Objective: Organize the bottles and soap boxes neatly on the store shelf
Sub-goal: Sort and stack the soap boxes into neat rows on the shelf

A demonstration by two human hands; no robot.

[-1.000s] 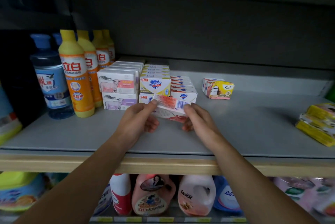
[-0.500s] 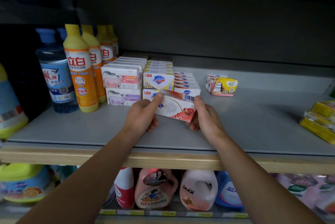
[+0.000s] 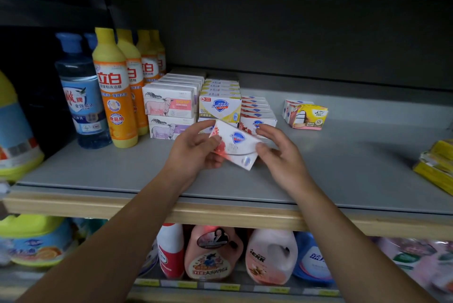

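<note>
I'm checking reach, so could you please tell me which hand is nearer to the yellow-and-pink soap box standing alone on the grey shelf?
Right. The right hand is left of and nearer the camera than the yellow-and-pink soap box; the left hand lies farther left.

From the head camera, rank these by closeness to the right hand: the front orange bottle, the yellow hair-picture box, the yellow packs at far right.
From the right hand:
1. Yellow hair-picture box, behind it, slightly right.
2. Front orange bottle, far left.
3. Yellow packs, right edge of the shelf; close to the bottle's distance, so uncertain.
</note>
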